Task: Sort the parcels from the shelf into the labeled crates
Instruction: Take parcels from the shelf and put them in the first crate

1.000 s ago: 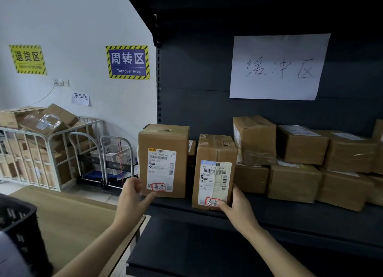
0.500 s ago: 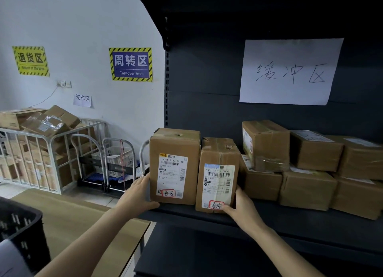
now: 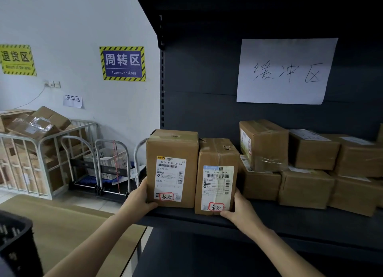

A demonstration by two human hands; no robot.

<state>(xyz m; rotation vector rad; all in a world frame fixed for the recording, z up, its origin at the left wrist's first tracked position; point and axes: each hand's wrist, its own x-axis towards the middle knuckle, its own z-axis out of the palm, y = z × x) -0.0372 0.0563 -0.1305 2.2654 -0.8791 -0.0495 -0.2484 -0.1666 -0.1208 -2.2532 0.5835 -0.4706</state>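
Note:
Two upright cardboard parcels stand side by side at the front left of the dark shelf (image 3: 269, 220). My left hand (image 3: 137, 201) grips the lower left edge of the left parcel (image 3: 172, 150), which carries a white label with a red-circled mark. My right hand (image 3: 238, 208) grips the lower right corner of the right parcel (image 3: 217, 154), also labelled and marked in red. The two parcels touch each other. Several more brown parcels (image 3: 306, 166) are stacked in two layers further right on the same shelf.
A black crate (image 3: 14, 241) shows at the bottom left over a wooden table (image 3: 68, 225). Behind it stand a metal cage cart (image 3: 27, 158) full of boxes and folded trolleys (image 3: 109, 166). A handwritten paper sign (image 3: 284, 71) hangs on the shelf's back panel.
My left hand has come in from open air and closed on the left parcel's lower edge. The right hand has stayed on the right parcel. The two parcels now stand pressed together.

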